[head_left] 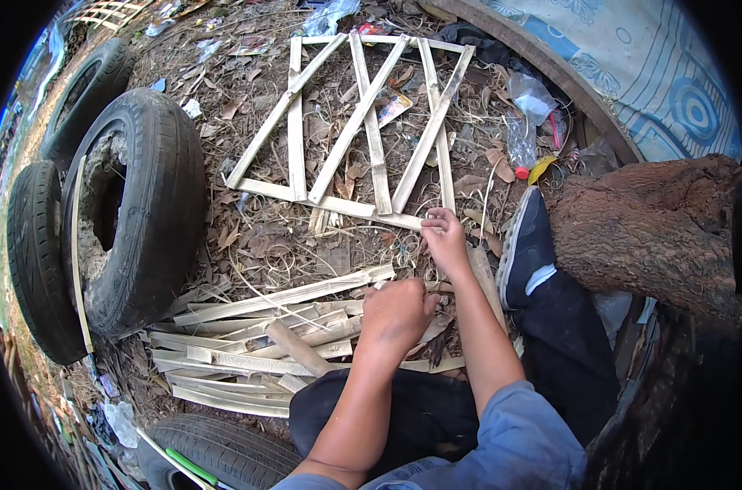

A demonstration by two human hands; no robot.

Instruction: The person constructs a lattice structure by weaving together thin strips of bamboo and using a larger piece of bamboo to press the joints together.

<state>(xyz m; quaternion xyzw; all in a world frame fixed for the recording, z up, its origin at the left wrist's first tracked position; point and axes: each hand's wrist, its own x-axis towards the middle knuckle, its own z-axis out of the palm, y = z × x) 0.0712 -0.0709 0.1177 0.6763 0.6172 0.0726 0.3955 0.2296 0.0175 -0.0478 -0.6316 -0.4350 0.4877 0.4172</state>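
A frame of split bamboo strips point(360, 118) lies on the littered ground ahead of me, with several slats crossing in slanted pairs between a far rail and a near rail point(338, 206). My right hand point(444, 241) reaches the near rail's right end, its thumb and fingers closed about the strip there. Closer to me, my left hand point(400, 317) is curled into a fist, back upward, above the right end of a pile of loose bamboo strips point(257, 359). Whatever its fingers hold, if anything, is hidden beneath it.
Old tyres point(154, 204) stand at the left, and another tyre point(224, 449) lies near me. A thick log point(649, 233) is at the right beside my shoe point(526, 245). A plastic bottle point(520, 147) lies beyond the shoe. A blue-and-white patterned sheet point(632, 73) covers the far right.
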